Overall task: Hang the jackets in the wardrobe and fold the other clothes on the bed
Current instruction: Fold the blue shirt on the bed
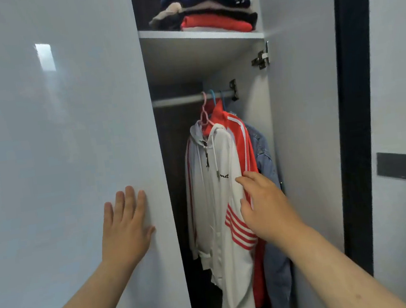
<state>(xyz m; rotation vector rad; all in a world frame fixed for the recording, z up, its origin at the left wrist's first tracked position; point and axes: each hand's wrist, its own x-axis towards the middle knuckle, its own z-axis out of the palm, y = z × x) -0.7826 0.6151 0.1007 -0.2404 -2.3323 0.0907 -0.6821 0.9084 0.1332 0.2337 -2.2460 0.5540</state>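
Pressing left hand (125, 227) flat against door (55, 146)

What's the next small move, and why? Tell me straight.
Probably draw the right hand back from the white jacket it touches. That one, the red jacket and the denim jacket all hang on the rail, so hanging looks done; the left hand lies flat on the door panel.

2 bare forearms, bare left hand (126, 224) left of the wardrobe opening (182, 143), bare right hand (262, 205) before it, 1 small spot on the right forearm (338, 265)
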